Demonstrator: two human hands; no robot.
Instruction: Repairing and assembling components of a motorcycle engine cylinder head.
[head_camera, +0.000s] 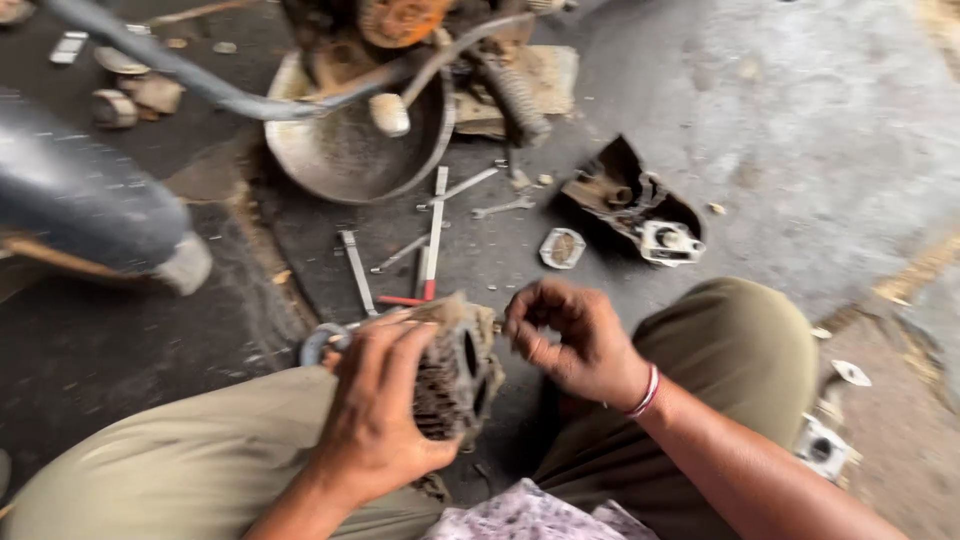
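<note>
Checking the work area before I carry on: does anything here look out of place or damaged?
Yes: wrenches lie scattered at odd angles on the grimy floor, and a dark broken-looking cover sits loose beside them. The left hand grips a dirty finned engine part.

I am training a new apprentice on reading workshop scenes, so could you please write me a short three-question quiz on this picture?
1. True or false: the left hand holds the finned engine part over the person's lap.
2. Which lies on the floor just beyond the hands? A) a red-handled tool among spanners B) a coil of rope C) a paint tin
3. Fill in: the right hand, fingers curled, works at the part's ______ edge as the camera sees it.

Key
1. True; its grip wraps the part's near side.
2. A; the round metal pan sits farther back.
3. Right.
</note>
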